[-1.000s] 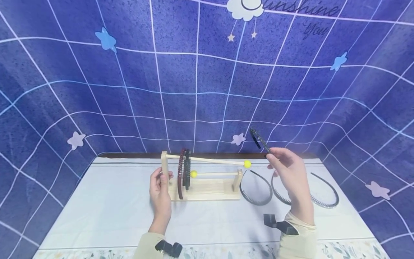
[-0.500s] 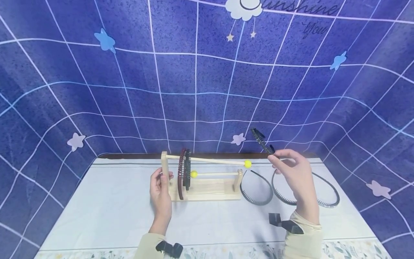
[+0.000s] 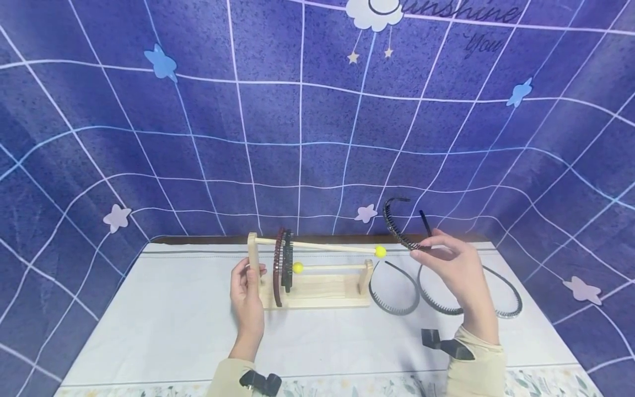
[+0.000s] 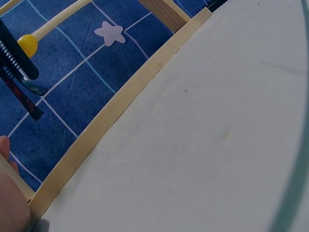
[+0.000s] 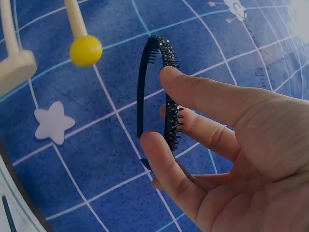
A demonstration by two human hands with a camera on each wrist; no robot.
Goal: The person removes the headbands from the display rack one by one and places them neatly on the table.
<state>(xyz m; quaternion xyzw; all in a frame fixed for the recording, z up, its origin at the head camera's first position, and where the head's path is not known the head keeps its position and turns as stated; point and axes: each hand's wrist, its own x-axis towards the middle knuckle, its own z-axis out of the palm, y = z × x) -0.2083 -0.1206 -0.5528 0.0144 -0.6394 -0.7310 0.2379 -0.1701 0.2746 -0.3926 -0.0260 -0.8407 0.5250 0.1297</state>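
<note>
Pinching a glittery black headband [image 3: 392,226] between thumb and fingertips, the right hand [image 3: 453,264] holds it up right of the wooden stand [image 3: 322,286]; the left hand [image 3: 248,292] grips its left post [image 3: 253,248] near hanging headbands [image 3: 286,262]; the right forearm [image 3: 481,325] partly hides two lying headbands [image 3: 439,308].

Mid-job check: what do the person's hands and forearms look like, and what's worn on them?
The left hand and right hand wear no gloves. The left sleeve and right sleeve are long and plain cream. Near each cuff sits a black strap with a small, boxy black piece.
</note>
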